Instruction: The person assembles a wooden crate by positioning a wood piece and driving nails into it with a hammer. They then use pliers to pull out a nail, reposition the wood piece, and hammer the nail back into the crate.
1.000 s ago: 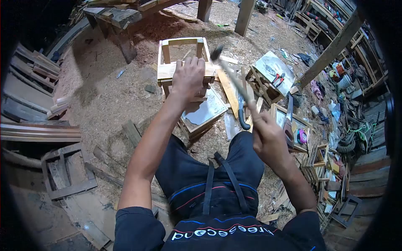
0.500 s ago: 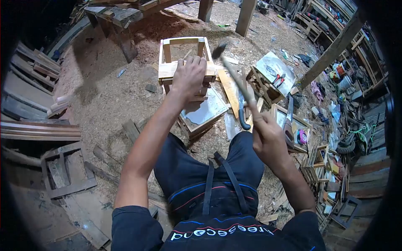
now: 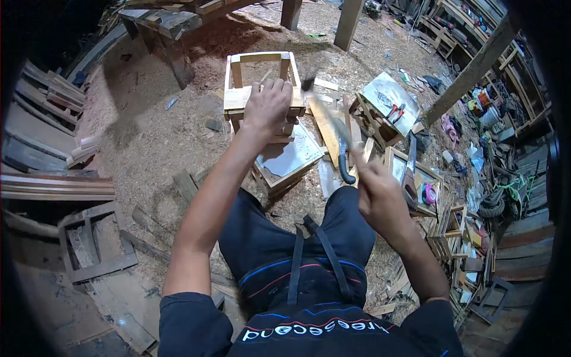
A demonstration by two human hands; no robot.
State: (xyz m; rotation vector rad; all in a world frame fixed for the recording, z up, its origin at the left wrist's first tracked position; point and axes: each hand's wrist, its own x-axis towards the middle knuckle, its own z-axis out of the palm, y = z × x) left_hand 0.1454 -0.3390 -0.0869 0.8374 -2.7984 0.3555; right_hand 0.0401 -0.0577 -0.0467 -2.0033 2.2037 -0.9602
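My left hand (image 3: 267,108) presses on the front board of a small pale wooden frame (image 3: 239,98), its fingers curled over the wood. The frame rests on a low wooden box with a whitish top (image 3: 302,152), in front of my knees. My right hand (image 3: 380,193) is wrapped round the handle of a hammer (image 3: 340,129). The hammer's dark head, blurred by motion, is close to the right end of the front board. Below the hammer lies a tool with a curved black handle (image 3: 345,168), beside a flat yellowish board (image 3: 322,126).
On a small table (image 3: 389,98) at the right lie red-handled pliers (image 3: 395,113). A handsaw (image 3: 411,169) leans on a wooden frame holding a pink round item (image 3: 428,194). Wood offcuts and shavings cover the floor. A slanting post (image 3: 470,74) stands at the right.
The hammer's head has swung down and slightly left, close to the end of the frame's front board. My left hand keeps its place on the wood.
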